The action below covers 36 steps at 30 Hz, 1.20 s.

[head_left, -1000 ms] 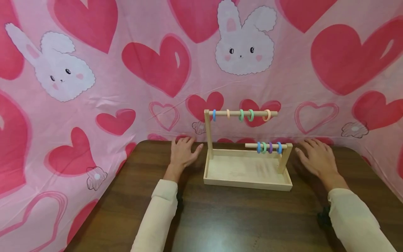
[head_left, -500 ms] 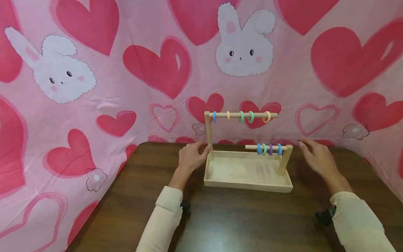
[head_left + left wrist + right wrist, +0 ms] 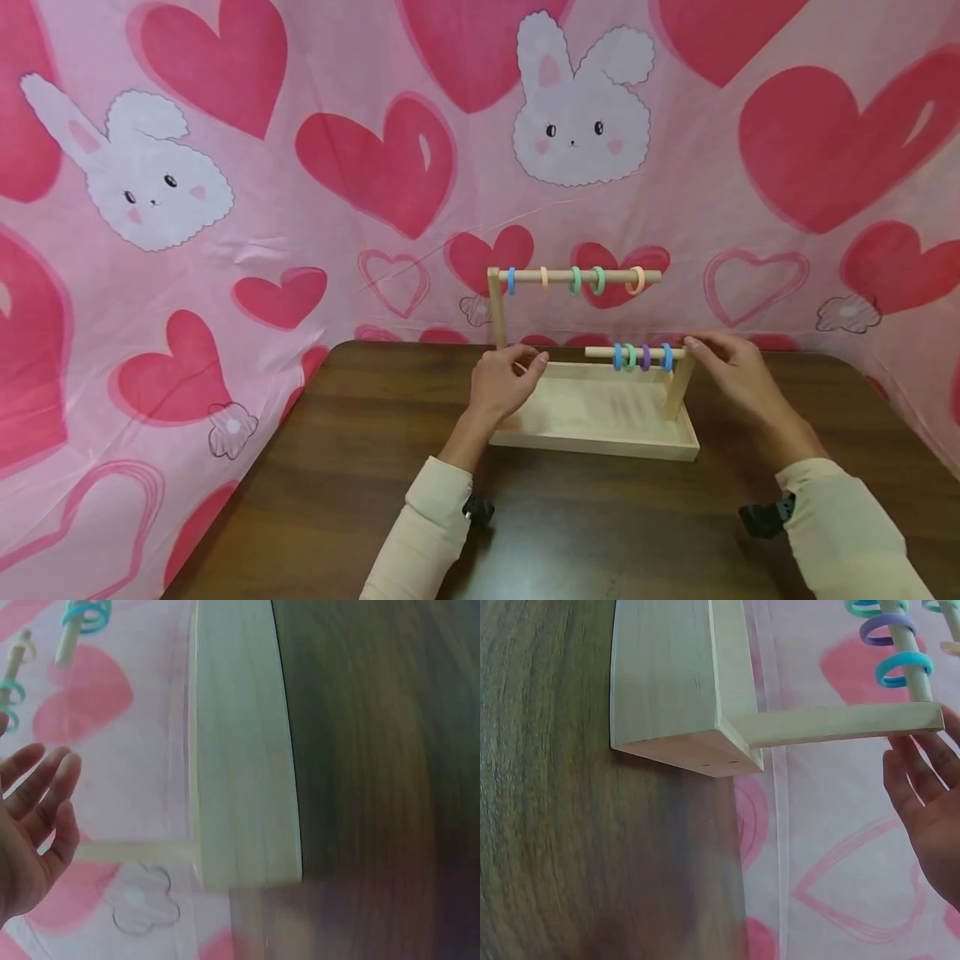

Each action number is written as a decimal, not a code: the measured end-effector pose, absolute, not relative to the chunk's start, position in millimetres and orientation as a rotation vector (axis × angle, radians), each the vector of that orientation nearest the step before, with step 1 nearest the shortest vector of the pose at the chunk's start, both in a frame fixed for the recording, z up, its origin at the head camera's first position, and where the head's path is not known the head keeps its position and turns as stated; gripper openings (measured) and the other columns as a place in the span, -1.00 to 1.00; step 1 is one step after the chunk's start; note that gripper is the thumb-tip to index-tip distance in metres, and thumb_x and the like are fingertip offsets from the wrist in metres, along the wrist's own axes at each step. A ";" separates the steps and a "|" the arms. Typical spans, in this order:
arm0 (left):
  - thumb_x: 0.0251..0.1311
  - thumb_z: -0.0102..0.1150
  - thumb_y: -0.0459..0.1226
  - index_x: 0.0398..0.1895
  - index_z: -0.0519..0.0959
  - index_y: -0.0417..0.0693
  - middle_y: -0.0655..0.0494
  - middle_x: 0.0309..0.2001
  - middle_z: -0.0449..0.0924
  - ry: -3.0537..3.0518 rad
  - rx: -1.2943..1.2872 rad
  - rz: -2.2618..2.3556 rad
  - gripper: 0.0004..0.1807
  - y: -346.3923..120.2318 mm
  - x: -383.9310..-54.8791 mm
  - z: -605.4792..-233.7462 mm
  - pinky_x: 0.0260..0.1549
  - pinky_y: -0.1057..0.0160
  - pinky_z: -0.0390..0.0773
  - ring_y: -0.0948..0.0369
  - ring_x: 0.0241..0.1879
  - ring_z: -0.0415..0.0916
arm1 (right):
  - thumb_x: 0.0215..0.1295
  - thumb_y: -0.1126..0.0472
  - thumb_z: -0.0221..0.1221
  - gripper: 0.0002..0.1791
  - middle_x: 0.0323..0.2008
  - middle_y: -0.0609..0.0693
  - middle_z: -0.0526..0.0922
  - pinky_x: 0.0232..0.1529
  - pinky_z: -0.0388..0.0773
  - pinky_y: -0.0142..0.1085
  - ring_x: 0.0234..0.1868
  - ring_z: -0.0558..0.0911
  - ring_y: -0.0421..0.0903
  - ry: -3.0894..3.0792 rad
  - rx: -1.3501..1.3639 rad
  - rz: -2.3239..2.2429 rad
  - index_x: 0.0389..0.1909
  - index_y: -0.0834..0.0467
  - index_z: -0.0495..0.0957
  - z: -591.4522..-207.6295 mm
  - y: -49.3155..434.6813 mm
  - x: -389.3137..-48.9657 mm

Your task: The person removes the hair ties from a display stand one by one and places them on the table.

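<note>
A wooden rack has a shallow tray (image 3: pixel 592 447) and two posts. From the tall left post (image 3: pixel 497 312) runs an upper rod (image 3: pixel 617 276) with several rings, among them a blue ring (image 3: pixel 512 281) and a peach ring (image 3: pixel 544 277). The short right post (image 3: pixel 677 392) bears a lower rod (image 3: pixel 597 352) with blue, green and purple rings (image 3: pixel 645 357). My left hand (image 3: pixel 501 383) hovers over the tray's left end, fingers loosely bent, holding nothing. My right hand (image 3: pixel 735 371) is at the short post's top, its fingertips against or just behind it; contact is unclear.
The rack stands on a dark wooden table (image 3: pixel 585 525), near its far edge. Behind hangs a pink cloth (image 3: pixel 420 50) with hearts and rabbits. Dark wrist devices, such as the right one (image 3: pixel 767 518), stick out under both sleeves.
My left hand has moved right, from the table beside the rack to over the tray's left end. My right hand has lifted and come left to the short post. The rings stay put.
</note>
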<state>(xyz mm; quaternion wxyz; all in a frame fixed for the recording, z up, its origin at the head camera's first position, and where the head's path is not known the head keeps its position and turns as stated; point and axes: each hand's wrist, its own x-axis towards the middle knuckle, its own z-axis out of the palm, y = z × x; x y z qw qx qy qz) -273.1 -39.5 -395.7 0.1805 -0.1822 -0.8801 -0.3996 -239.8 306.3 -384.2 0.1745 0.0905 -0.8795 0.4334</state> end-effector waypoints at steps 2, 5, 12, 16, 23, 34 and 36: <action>0.35 0.17 0.09 -0.16 0.77 0.13 0.20 -0.33 0.80 -2.498 -0.516 -1.190 -0.67 -30.8 -270.6 -396.2 -0.33 0.29 0.59 0.28 -0.36 0.68 | 0.55 0.01 0.06 -0.52 -0.19 -0.71 0.46 -0.11 0.34 -0.74 -0.10 0.42 -0.69 -2.511 0.244 1.257 0.21 0.32 0.55 -384.6 306.0 -239.6; 0.32 0.21 0.08 -0.17 0.76 0.11 0.18 -0.32 0.79 -2.503 -0.510 -1.282 -0.68 -18.8 -268.1 -397.5 -0.33 0.35 0.58 0.31 -0.35 0.66 | 0.53 0.03 0.11 -0.53 -0.18 -0.71 0.49 -0.10 0.38 -0.74 -0.10 0.46 -0.66 -2.502 0.239 1.306 0.20 0.32 0.55 -387.2 305.9 -239.4; 0.26 0.31 0.00 -0.18 0.77 0.02 0.10 -0.31 0.78 -2.443 -0.509 -1.492 -0.72 3.7 -261.2 -397.3 -0.33 0.44 0.60 0.34 -0.37 0.64 | 0.48 0.11 0.18 -0.58 -0.18 -0.68 0.56 -0.10 0.45 -0.74 -0.11 0.54 -0.64 -2.408 0.236 1.408 0.16 0.33 0.56 -395.1 305.6 -240.6; 0.23 0.35 -0.04 -0.20 0.77 0.03 0.09 -0.32 0.78 -2.406 -0.478 -1.570 -0.76 16.5 -257.6 -398.9 -0.34 0.45 0.59 0.36 -0.39 0.65 | 0.45 0.18 0.21 -0.59 -0.22 -0.69 0.58 -0.13 0.49 -0.73 -0.16 0.58 -0.66 -2.367 0.247 1.430 0.13 0.40 0.55 -397.4 306.0 -241.3; 0.16 0.38 -0.08 -0.20 0.78 0.00 0.08 -0.36 0.80 -2.385 -0.422 -1.622 -0.76 38.1 -253.0 -403.9 -0.41 0.51 0.51 0.47 -0.46 0.60 | 0.43 0.20 0.24 -0.60 -0.27 -0.72 0.57 -0.18 0.51 -0.72 -0.22 0.58 -0.66 -2.367 0.219 1.396 0.11 0.43 0.56 -398.9 306.8 -241.9; 0.12 0.47 -0.13 -0.19 0.79 -0.09 0.04 -0.44 0.77 -2.296 -0.320 -1.657 -0.74 62.4 -250.9 -416.2 -0.45 0.52 0.51 0.50 -0.54 0.50 | 0.42 0.16 0.25 -0.58 -0.28 -0.74 0.54 -0.18 0.48 -0.75 -0.22 0.55 -0.68 -2.362 0.182 1.364 0.09 0.43 0.57 -400.3 305.9 -241.2; 0.11 0.48 -0.14 -0.18 0.80 -0.08 0.05 -0.45 0.77 -2.288 -0.309 -1.653 -0.74 65.5 -250.3 -416.2 -0.46 0.52 0.50 0.50 -0.55 0.50 | 0.41 0.18 0.25 -0.59 -0.28 -0.73 0.55 -0.18 0.48 -0.74 -0.22 0.55 -0.67 -2.349 0.186 1.361 0.07 0.44 0.57 -400.4 305.2 -241.1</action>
